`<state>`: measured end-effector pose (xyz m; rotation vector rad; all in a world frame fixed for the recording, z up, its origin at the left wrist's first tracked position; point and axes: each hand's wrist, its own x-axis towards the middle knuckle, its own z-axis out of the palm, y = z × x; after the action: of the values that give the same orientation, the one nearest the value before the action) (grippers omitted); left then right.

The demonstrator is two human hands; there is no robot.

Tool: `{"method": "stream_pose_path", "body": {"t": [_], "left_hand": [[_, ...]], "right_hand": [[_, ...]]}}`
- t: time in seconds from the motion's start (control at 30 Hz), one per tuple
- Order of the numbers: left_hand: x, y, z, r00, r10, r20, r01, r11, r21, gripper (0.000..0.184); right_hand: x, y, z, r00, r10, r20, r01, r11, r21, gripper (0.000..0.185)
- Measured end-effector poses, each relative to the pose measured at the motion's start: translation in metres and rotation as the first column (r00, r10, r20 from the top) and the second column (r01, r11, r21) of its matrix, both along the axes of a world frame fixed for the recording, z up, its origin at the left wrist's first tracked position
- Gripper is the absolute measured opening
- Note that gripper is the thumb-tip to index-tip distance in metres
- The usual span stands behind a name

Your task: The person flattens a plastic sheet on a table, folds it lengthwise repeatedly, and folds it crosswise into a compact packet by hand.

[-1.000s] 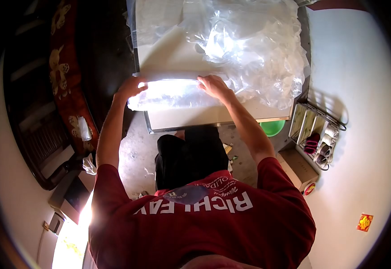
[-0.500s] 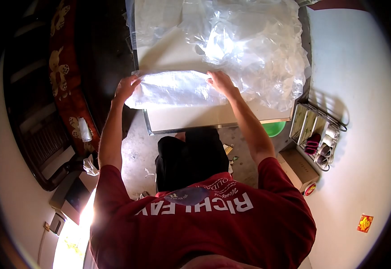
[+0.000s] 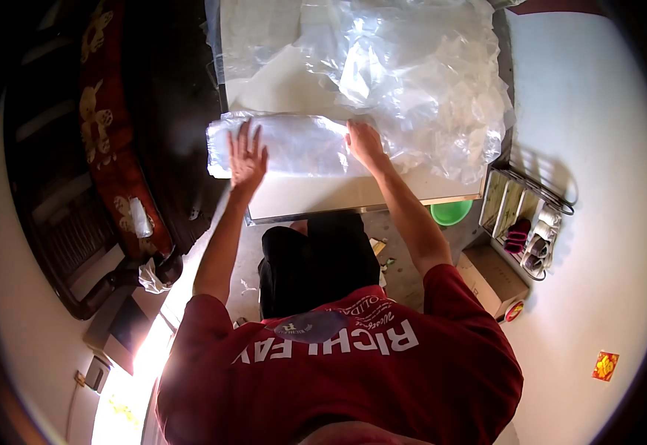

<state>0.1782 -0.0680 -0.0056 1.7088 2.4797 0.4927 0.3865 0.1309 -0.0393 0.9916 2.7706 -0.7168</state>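
Observation:
A flat, clear plastic bag [image 3: 301, 148] lies along the near side of the pale table [image 3: 316, 194], its left end jutting past the table's edge. My left hand [image 3: 248, 159] is open over the left part of this bag, fingers spread; whether the palm presses on it I cannot tell. At the other end, my right hand [image 3: 365, 143] is closed, fingers curled at the upper right corner of the bag. A big crumpled heap of clear plastic [image 3: 434, 81] covers the right and far parts of the table, right beside my right hand.
Left of the table stands a dark wooden bench [image 3: 71, 185] with a red patterned cover [image 3: 97, 122]. On the right are a shoe rack [image 3: 520, 222] by the wall, a cardboard box [image 3: 490, 278] and a green basin [image 3: 451, 213] under the table edge.
My left hand has let go of the bag's left end and moved right, opening over the plastic. The bag now lies flatter. My right hand has hardly moved.

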Motion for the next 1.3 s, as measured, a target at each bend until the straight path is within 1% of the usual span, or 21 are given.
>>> {"method": "stream_pose_path", "body": {"t": [0.1,0.17,0.23,0.27,0.33,0.37,0.43,0.5,0.57,0.7,0.77,0.83,0.9,0.93,1.0,1.03,1.07,1.1,1.17,1.23,1.3], "left_hand": [[0.035,-0.001,-0.008,0.990,-0.057,0.127,0.076,0.985,-0.155,0.054],[0.039,-0.003,-0.022,0.995,-0.024,0.098,0.043,0.979,-0.199,0.056],[0.041,0.001,-0.024,0.998,0.010,0.068,0.008,0.969,-0.249,0.058],[0.040,0.002,-0.026,0.997,0.013,0.078,0.006,0.971,-0.238,0.058],[0.039,0.002,-0.026,0.998,0.003,0.068,0.013,0.974,-0.226,0.059],[0.039,0.002,-0.026,0.998,0.001,0.066,0.014,0.974,-0.225,0.059],[0.039,0.002,-0.027,0.998,0.005,0.055,0.010,0.966,-0.260,0.060],[0.038,0.003,-0.027,0.998,0.000,0.057,0.014,0.969,-0.247,0.060],[0.034,0.000,-0.028,0.999,-0.003,0.054,0.016,0.971,-0.238,0.060],[0.008,-0.013,-0.038,0.990,0.137,-0.016,-0.138,0.969,-0.203,0.057],[-0.003,-0.018,-0.036,0.979,0.187,-0.082,-0.203,0.936,-0.289,0.056],[-0.012,-0.021,-0.032,0.980,0.186,-0.074,-0.199,0.931,-0.305,0.055],[-0.017,-0.024,-0.031,0.992,0.123,-0.027,-0.125,0.983,-0.131,0.052],[-0.011,-0.024,-0.024,0.994,0.107,-0.022,-0.109,0.985,-0.131,0.052],[0.010,-0.023,-0.013,0.998,0.063,-0.011,-0.064,0.983,-0.175,0.053],[0.024,-0.023,-0.010,0.999,0.035,-0.004,-0.035,0.975,-0.217,0.054],[0.038,-0.024,-0.009,1.000,-0.011,0.023,0.017,0.968,-0.250,0.056],[0.053,-0.023,-0.007,0.997,-0.047,0.066,0.061,0.967,-0.246,0.056],[0.073,-0.025,-0.012,0.980,-0.093,0.174,0.134,0.960,-0.245,0.058],[0.087,-0.024,-0.012,0.970,-0.093,0.225,0.153,0.952,-0.264,0.062],[0.094,-0.024,-0.013,0.960,-0.061,0.274,0.133,0.959,-0.252,0.064]], "right_hand": [[0.002,-0.005,0.016,0.999,-0.047,0.013,0.047,0.999,0.011,0.011],[0.003,-0.005,0.018,0.996,-0.077,0.054,0.079,0.997,-0.028,0.015],[0.003,-0.008,0.021,0.989,-0.145,-0.012,0.145,0.988,0.062,0.033],[0.004,-0.014,0.024,0.990,-0.144,-0.010,0.144,0.988,0.062,0.033],[-0.005,-0.034,0.060,0.974,-0.135,-0.179,0.175,0.958,0.228,0.050],[-0.003,-0.048,0.044,0.965,-0.110,-0.237,0.160,0.966,0.204,0.058],[-0.014,-0.072,0.056,0.986,0.057,-0.159,-0.022,0.977,0.211,0.057],[-0.015,-0.091,0.050,0.972,0.130,-0.196,-0.108,0.987,0.118,0.057],[-0.006,-0.097,0.034,0.977,0.062,-0.203,-0.049,0.997,0.065,0.055],[0.013,-0.087,0.009,0.949,-0.084,-0.304,0.074,0.996,-0.043,0.048],[0.020,-0.084,-0.002,0.878,-0.257,-0.404,0.228,0.966,-0.118,0.048],[0.030,-0.082,0.009,0.842,-0.285,-0.458,0.284,0.956,-0.073,0.037],[0.048,-0.082,0.019,0.792,-0.328,-0.516,0.369,0.929,-0.023,0.029],[0.057,-0.090,0.019,0.791,-0.328,-0.516,0.369,0.929,-0.025,0.029],[0.073,-0.109,0.004,0.532,-0.778,-0.334,0.769,0.609,-0.196,0.024],[0.081,-0.114,-0.008,0.531,-0.778,-0.336,0.767,0.609,-0.199,0.024],[0.088,-0.117,-0.023,0.384,-0.890,-0.247,0.814,0.453,-0.365,0.024],[0.095,-0.122,-0.036,0.234,-0.964,-0.125,0.822,0.265,-0.504,0.025],[0.102,-0.120,-0.062,0.194,-0.976,-0.097,0.780,0.213,-0.588,0.024],[0.091,-0.105,-0.048,0.159,-0.985,-0.067,0.729,0.163,-0.665,0.023],[0.078,-0.087,-0.022,0.021,-0.922,0.388,0.515,-0.322,-0.794,0.024]]}}
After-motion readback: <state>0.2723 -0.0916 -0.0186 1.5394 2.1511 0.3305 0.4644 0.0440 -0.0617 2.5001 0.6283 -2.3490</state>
